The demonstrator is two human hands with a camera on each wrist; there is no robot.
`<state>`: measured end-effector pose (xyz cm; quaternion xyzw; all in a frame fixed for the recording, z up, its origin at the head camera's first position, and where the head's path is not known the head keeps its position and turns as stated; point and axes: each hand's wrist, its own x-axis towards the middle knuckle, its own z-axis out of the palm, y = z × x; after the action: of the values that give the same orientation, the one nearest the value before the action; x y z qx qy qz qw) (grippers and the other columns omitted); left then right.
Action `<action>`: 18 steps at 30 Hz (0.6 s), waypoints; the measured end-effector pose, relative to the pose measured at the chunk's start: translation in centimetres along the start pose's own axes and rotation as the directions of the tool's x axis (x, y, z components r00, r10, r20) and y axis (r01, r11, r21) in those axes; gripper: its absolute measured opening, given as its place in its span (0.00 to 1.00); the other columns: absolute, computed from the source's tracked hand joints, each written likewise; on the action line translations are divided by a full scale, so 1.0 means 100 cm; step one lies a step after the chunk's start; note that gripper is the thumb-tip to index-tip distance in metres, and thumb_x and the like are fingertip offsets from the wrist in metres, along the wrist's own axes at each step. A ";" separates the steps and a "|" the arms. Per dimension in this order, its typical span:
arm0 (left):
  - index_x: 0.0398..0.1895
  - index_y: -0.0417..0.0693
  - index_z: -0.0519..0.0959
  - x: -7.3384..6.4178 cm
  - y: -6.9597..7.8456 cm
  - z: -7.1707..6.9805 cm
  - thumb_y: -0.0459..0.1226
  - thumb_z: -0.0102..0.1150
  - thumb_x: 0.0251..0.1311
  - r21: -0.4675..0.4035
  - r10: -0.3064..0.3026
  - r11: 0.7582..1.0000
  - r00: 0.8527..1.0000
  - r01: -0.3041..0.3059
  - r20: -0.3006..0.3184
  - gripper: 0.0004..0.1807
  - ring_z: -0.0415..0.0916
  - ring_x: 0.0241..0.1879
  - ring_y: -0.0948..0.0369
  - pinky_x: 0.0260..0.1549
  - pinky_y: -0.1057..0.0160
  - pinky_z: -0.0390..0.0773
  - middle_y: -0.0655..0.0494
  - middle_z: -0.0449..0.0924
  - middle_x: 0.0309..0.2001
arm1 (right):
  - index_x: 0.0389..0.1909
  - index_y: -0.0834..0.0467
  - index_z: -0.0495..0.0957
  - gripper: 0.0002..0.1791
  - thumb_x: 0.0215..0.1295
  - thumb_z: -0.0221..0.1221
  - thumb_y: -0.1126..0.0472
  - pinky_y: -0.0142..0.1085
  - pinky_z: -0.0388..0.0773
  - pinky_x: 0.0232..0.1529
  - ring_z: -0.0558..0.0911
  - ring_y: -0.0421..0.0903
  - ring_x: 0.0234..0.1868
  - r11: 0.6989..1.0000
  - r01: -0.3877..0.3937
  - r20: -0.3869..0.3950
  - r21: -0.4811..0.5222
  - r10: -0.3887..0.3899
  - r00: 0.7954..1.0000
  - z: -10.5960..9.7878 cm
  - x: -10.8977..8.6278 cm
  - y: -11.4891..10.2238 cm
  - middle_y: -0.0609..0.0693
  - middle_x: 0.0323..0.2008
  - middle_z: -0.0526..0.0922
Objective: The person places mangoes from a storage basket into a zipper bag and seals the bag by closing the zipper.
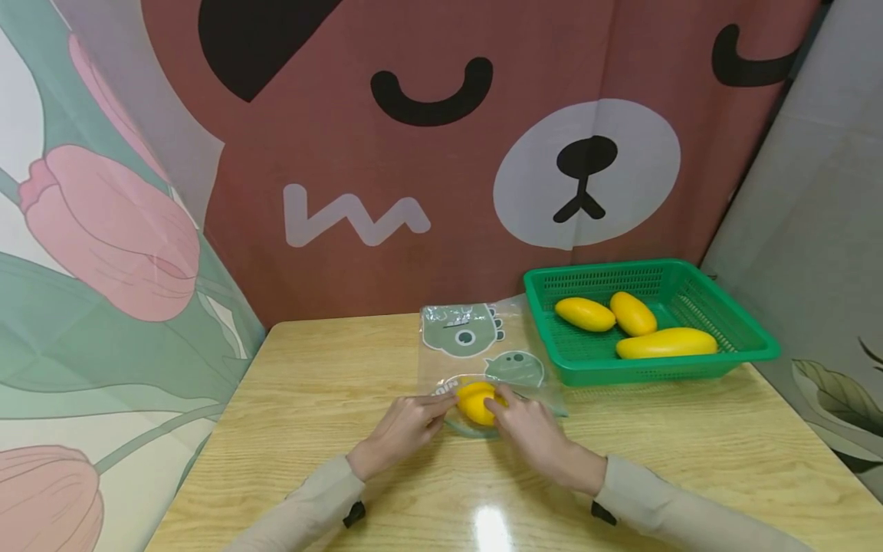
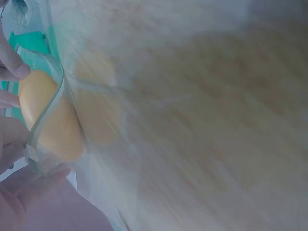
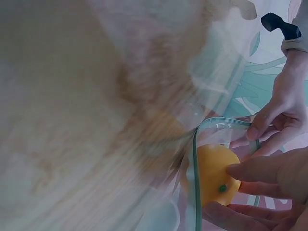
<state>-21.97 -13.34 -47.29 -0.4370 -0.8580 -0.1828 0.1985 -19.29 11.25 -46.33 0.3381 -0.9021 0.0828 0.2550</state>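
Observation:
A yellow mango (image 1: pixel 476 404) sits partly inside the mouth of a clear zip bag (image 1: pixel 458 330) printed with green dinosaurs, lying on the table. My right hand (image 1: pixel 534 437) holds the mango by its outer end, where a small green stem spot shows in the right wrist view. Thumb and fingers of my left hand (image 1: pixel 407 425) pinch the bag's zip edge (image 3: pixel 226 120) on the left side. From the left wrist, the mango (image 2: pixel 45 110) is seen through the opened bag mouth.
At the back right stands a green plastic basket (image 1: pixel 752 337) with three yellow mangoes (image 1: pixel 665 343) in it. It sits beside the bag's right edge. A bear-print curtain (image 1: pixel 441 169) hangs behind the wooden table (image 1: pixel 331 360), with a floral one (image 1: pixel 103 345) on the left.

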 end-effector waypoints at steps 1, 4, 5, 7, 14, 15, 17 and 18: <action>0.52 0.43 0.84 0.000 0.000 0.000 0.24 0.65 0.54 0.000 0.000 1.000 1.000 0.000 0.000 0.21 0.83 0.48 0.58 0.31 0.72 0.81 0.49 0.82 0.54 | 0.42 0.59 0.85 0.18 0.47 0.74 0.69 0.28 0.73 0.12 0.77 0.44 0.16 1.000 0.002 -0.003 -0.006 -0.002 1.000 0.000 0.000 0.000 0.58 0.41 0.79; 0.52 0.43 0.84 0.001 0.000 0.000 0.24 0.65 0.54 -0.002 0.000 1.000 1.000 0.000 -0.003 0.21 0.82 0.48 0.57 0.31 0.72 0.81 0.49 0.82 0.54 | 0.41 0.60 0.85 0.17 0.48 0.74 0.69 0.29 0.73 0.12 0.77 0.44 0.16 1.000 0.008 -0.014 -0.025 -0.008 1.000 0.001 0.001 0.000 0.58 0.40 0.79; 0.52 0.43 0.84 0.001 0.000 0.000 0.24 0.65 0.54 -0.004 0.001 1.000 1.000 -0.001 -0.005 0.21 0.83 0.47 0.57 0.31 0.73 0.80 0.49 0.82 0.53 | 0.41 0.59 0.85 0.17 0.48 0.73 0.69 0.29 0.73 0.12 0.77 0.44 0.16 0.999 0.008 -0.016 -0.032 -0.009 1.000 0.001 0.001 0.000 0.58 0.40 0.79; 0.52 0.43 0.84 0.001 0.000 0.000 0.24 0.65 0.54 -0.006 0.003 1.000 1.000 -0.003 -0.008 0.20 0.83 0.47 0.57 0.31 0.73 0.80 0.49 0.82 0.53 | 0.41 0.59 0.85 0.17 0.48 0.73 0.70 0.29 0.73 0.12 0.77 0.44 0.15 0.999 0.007 -0.013 -0.038 -0.008 1.000 0.001 0.000 0.000 0.58 0.40 0.78; 0.52 0.43 0.84 0.001 -0.001 0.000 0.24 0.65 0.54 -0.012 0.006 1.000 1.000 -0.006 -0.010 0.20 0.84 0.45 0.57 0.27 0.77 0.78 0.48 0.82 0.53 | 0.41 0.59 0.85 0.19 0.45 0.73 0.73 0.28 0.73 0.13 0.77 0.44 0.15 0.999 0.008 0.001 -0.040 -0.008 1.000 -0.001 -0.001 -0.001 0.58 0.41 0.79; 0.52 0.42 0.84 0.001 -0.001 0.000 0.24 0.65 0.54 -0.014 0.007 1.000 1.000 -0.007 -0.009 0.20 0.84 0.45 0.57 0.26 0.77 0.77 0.48 0.82 0.53 | 0.41 0.59 0.85 0.19 0.45 0.73 0.73 0.28 0.73 0.13 0.77 0.44 0.16 0.999 0.009 0.000 -0.042 -0.009 1.000 -0.002 -0.001 -0.001 0.58 0.40 0.79; 0.52 0.42 0.84 0.001 -0.001 0.000 0.24 0.65 0.54 -0.018 0.009 1.000 1.000 -0.009 -0.009 0.20 0.84 0.44 0.57 0.25 0.79 0.76 0.48 0.82 0.53 | 0.40 0.59 0.85 0.19 0.44 0.73 0.73 0.28 0.74 0.13 0.78 0.44 0.17 0.999 0.012 -0.004 -0.044 -0.012 1.000 -0.002 -0.001 -0.001 0.57 0.40 0.79; 0.52 0.42 0.84 0.001 -0.001 0.000 0.24 0.65 0.54 -0.019 0.010 1.000 1.000 -0.010 -0.009 0.20 0.84 0.44 0.57 0.25 0.79 0.75 0.48 0.82 0.53 | 0.39 0.59 0.85 0.18 0.44 0.73 0.73 0.28 0.74 0.13 0.79 0.45 0.17 0.999 0.013 -0.006 -0.046 -0.014 1.000 -0.002 -0.001 -0.001 0.57 0.40 0.79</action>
<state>-22.13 -13.32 -47.30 -0.4422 -0.8532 -0.1919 0.1990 -19.04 11.31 -46.22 0.3379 -0.9007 0.0614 0.2659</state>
